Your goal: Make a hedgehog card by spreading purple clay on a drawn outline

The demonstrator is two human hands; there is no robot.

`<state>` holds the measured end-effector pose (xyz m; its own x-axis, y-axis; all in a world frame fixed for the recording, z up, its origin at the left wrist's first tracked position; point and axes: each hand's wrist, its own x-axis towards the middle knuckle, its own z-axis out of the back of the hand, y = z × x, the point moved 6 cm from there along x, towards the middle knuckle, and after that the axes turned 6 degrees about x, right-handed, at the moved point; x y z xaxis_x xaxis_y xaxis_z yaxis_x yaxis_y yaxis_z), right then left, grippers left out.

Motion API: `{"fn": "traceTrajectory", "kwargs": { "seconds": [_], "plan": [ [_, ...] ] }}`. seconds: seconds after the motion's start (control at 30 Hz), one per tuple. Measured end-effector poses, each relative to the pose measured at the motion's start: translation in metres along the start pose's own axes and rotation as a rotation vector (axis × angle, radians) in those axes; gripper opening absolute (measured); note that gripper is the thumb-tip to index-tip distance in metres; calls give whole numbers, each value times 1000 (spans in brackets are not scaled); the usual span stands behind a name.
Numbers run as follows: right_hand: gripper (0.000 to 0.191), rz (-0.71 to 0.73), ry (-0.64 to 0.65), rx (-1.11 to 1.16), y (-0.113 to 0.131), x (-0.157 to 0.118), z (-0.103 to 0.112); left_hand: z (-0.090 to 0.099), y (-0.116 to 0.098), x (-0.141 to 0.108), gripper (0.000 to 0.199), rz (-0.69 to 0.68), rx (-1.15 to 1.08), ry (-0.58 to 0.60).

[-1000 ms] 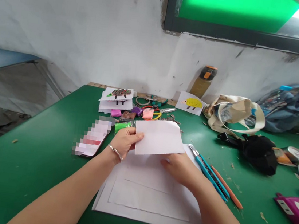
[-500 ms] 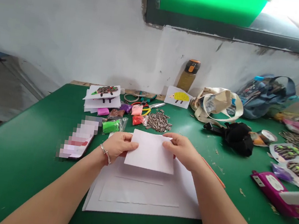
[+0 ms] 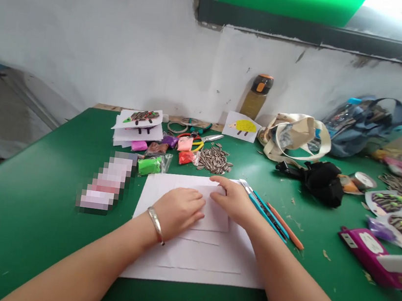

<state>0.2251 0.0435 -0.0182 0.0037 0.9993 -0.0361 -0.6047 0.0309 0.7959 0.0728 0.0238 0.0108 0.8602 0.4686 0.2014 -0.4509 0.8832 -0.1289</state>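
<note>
Left hand (image 3: 178,211) rests flat and right hand (image 3: 233,203) presses with slightly bent fingers, neither gripping, smoothing a small white sheet (image 3: 216,216) lying on a larger sheet (image 3: 186,259); pens (image 3: 270,216) lie at three o'clock.

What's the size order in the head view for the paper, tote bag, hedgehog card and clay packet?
Paper, tote bag, hedgehog card, clay packet. The paper lies nearest, so its lead is unsure.
</note>
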Motion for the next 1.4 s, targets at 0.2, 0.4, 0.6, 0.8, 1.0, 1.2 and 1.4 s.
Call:
{"fn": "traceTrajectory", "kwargs": {
  "seconds": [0.2,0.4,0.6,0.8,1.0,1.2,1.4],
  "plan": [
    [40,-7,-36,-141,-2,2,7,-22,-9,2,43,-5,69,136],
    [30,-68,-153,-198,-8,0,45,-28,-6,0,46,34,68,209],
    [15,108,10,-278,34,-27,43,-31,2,1,47,64,44,186],
    [8,375,348,-560,55,-73,-23,-33,10,-2,42,62,35,131],
    [11,294,301,-613,29,-69,-20,-31,7,-2,42,53,41,156],
    [12,267,308,-576,28,-64,-13,-28,3,-2,42,45,83,174],
    [16,248,335,-509,28,-62,-8,-28,2,-1,41,51,93,172]
  ]
}}
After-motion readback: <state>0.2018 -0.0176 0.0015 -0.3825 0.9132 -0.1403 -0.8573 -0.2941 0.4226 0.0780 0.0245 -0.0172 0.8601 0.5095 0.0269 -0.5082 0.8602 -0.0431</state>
